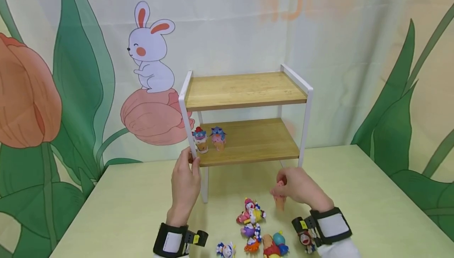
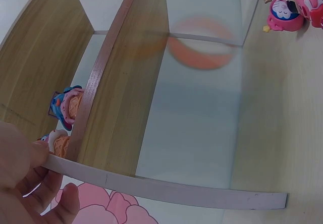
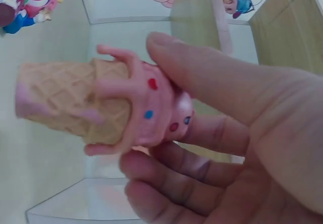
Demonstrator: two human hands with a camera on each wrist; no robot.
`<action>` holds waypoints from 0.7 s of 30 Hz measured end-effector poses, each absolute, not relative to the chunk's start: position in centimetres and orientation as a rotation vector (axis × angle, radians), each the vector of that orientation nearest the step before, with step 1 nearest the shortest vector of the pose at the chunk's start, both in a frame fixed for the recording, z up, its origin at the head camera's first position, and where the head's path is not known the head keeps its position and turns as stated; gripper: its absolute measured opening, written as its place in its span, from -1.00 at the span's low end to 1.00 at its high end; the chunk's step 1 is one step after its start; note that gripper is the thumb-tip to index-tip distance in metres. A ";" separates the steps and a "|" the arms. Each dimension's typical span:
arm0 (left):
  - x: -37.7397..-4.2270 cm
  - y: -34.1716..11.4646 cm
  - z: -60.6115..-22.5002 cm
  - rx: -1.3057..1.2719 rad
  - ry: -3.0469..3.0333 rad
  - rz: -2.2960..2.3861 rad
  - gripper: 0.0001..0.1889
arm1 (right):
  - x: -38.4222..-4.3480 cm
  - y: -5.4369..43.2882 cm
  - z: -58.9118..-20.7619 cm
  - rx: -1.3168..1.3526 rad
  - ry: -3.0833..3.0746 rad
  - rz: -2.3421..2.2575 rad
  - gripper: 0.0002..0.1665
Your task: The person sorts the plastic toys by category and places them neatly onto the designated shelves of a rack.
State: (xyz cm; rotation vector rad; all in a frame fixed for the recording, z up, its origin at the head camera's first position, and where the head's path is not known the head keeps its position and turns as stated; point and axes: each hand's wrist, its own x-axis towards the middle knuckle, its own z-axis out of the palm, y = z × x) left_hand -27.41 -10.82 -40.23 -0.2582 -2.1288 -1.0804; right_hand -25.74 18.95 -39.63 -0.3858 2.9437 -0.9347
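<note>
My right hand [image 1: 301, 187] holds a toy ice cream cone [image 3: 113, 98] between thumb and fingers, over the table at the shelf's front right. The cone has a tan waffle base and pink dripping icing with red and blue dots. My left hand [image 1: 185, 185] grips the white left post [image 2: 171, 189] of a two-tier wooden shelf [image 1: 244, 90], near the lower board. Two cone figurines stand at the left end of that board: one with a blue face and red top [image 1: 201, 140], the other pink with a blue character on top [image 1: 218, 138].
Several colourful figurines lie on the table before the shelf: a cluster with red and yellow parts [image 1: 251, 211], a purple and orange pair [image 1: 252, 237], a white and blue one [image 1: 226, 250]. A red-and-white figurine [image 1: 306, 241] lies beside my right wrist. Behind hangs a printed curtain [image 1: 227, 25].
</note>
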 end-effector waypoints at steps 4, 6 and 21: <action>-27.5 -10.9 -40.0 -0.254 -2.135 -1.087 -0.69 | -25.6 18.7 -38.9 -0.388 2.985 -0.971 -0.71; -27.5 -10.9 -40.1 -0.245 -2.141 -1.093 -0.69 | -25.5 18.7 -38.7 -0.397 2.999 -0.986 -0.72; -27.4 -11.0 -40.3 -0.237 -2.147 -1.076 -0.69 | -25.4 18.1 -38.5 -0.372 3.040 -1.112 -0.75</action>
